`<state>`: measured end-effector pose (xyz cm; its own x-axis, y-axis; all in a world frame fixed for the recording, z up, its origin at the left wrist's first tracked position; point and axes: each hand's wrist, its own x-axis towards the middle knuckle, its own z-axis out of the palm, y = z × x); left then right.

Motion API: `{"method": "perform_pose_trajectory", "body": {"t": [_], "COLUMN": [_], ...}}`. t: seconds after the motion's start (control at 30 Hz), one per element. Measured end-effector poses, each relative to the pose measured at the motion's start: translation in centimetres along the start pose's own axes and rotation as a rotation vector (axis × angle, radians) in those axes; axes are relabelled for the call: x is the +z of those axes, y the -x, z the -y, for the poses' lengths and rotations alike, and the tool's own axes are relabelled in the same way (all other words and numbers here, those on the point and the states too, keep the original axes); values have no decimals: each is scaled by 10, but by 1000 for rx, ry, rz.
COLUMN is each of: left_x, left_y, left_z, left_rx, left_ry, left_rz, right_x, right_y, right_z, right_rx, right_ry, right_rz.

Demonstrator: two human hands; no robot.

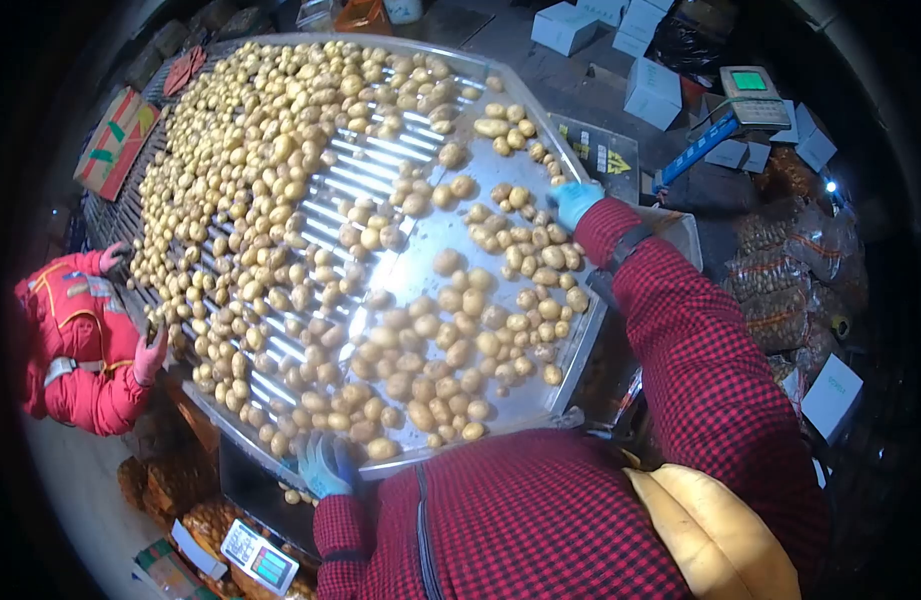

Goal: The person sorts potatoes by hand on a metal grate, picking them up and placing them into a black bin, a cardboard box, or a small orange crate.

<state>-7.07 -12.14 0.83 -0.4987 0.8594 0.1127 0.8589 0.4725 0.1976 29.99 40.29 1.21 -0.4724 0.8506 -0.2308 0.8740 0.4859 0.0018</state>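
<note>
Many potatoes (420, 330) lie on a large metal sorting table, spread over its slatted rollers (365, 165) and a smooth metal tray (385, 285) on my side. My left hand (325, 466), in a light blue glove, rests at the near rim with its fingers stretched out beside some potatoes. Across at the right rim, my right hand (577, 203), gloved the same way, reaches over the edge. Its fingers look loosely extended, close to a few small potatoes (545, 165), and I see nothing held in them.
A person in red (85, 345) stands at the table's left side. A red carton (118, 143) sits on the far left edge. Right of the table are a blue-post scale (750, 85), white boxes (652, 93) and filled net bags (770, 290). Another scale display (260, 560) is below left.
</note>
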Motion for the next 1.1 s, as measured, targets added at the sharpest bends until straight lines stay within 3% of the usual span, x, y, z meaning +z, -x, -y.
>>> {"method": "perform_pose_trajectory", "body": {"t": [0.03,0.1,0.17,0.2,0.27,0.37,0.43,0.57,0.67,0.9,1.0,1.1], "left_x": [0,-2,1,0,3,4,-1,7,3,7,6,11], "left_y": [0,-3,0,0,3,0,0,2,1,2,3,4], "left_z": [-3,-8,0,-1,4,1,1,7,4,7,6,13], "left_rx": [2,11,46,14,73,72,83,53,46,123,105,74], "left_ry": [-10,7,12,-6,14,5,37,31,41,36,15,16], "left_rz": [3,-15,-40,3,-53,-115,-119,-118,-134,-152,-45,-65], "right_x": [-32,-42,27,39,51,72,18,12,9,42,17,41], "right_y": [16,25,-23,-32,-28,-5,50,84,80,67,113,121], "right_z": [12,26,10,11,-1,44,79,106,108,82,77,8], "right_rx": [90,187,29,-21,-264,-463,59,-40,7,89,395,255], "right_ry": [-238,-577,-1187,-1468,-753,-1940,-2731,-2716,-2694,-2612,-2728,-2698], "right_rz": [7,-195,-388,-380,-693,-492,-87,105,72,300,65,-116]}}
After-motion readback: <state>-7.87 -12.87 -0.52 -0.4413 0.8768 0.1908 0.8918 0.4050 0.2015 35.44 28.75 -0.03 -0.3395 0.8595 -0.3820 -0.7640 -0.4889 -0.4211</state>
